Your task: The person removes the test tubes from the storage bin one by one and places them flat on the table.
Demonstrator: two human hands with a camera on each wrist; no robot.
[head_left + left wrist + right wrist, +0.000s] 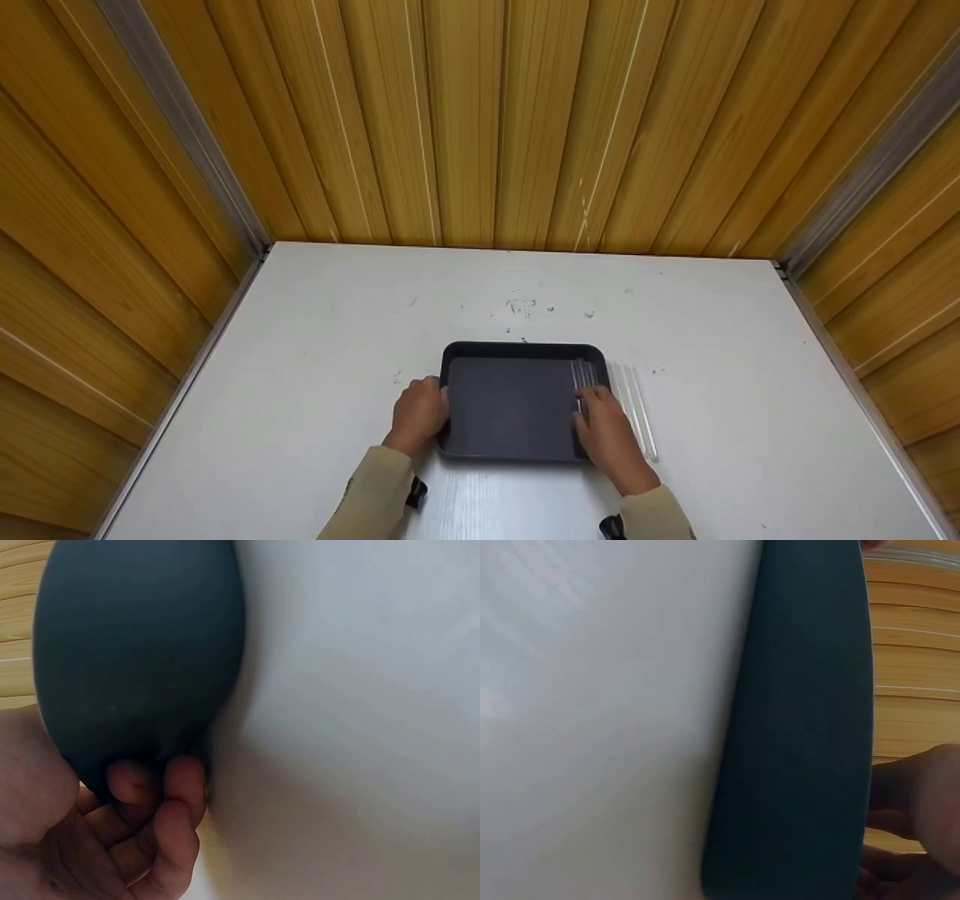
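On the white table (300,375) sits a dark tray (510,405); the left hand (418,414) curls round its left rim, the right hand (611,435) grips the right rim (clear rods (637,412) just beside).

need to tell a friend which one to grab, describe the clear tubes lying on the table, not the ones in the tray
On the white table sits a dark tray. Just past its right rim, beside the right hand, lie the clear tubes. Unlike those inside the tray, they rest on bare white tabletop.
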